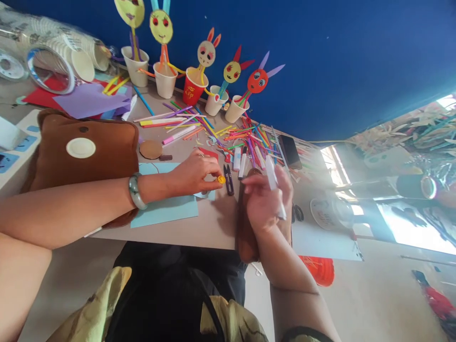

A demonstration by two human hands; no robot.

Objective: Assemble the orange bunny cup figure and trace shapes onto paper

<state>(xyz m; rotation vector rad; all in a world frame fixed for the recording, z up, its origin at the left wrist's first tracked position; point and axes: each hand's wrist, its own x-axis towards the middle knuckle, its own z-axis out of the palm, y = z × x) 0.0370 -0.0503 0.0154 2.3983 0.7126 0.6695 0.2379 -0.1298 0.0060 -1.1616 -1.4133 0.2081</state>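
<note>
My left hand (194, 175), with a bracelet at the wrist, pinches a small round yellow piece (221, 180) between thumb and fingertips. Below it a light blue paper sheet (167, 213) lies on the table. My right hand (263, 202) is slightly smeared by motion. It is closed around a white marker (271, 173), which points up and tilts a little. Under this hand is a long brown case (247, 237) near the table's front edge. Black thread snips (229, 180) lie between my hands. White markers (237, 158) rest just beyond them.
Several paper cups with paper-faced figures, one cup red (192, 94), line the blue wall (320, 71). Coloured sticks (178, 114) are scattered before them. A brown cushion (85, 152) lies at left, a cardboard disc (150, 149) beside it. A phone (290, 152) is at right.
</note>
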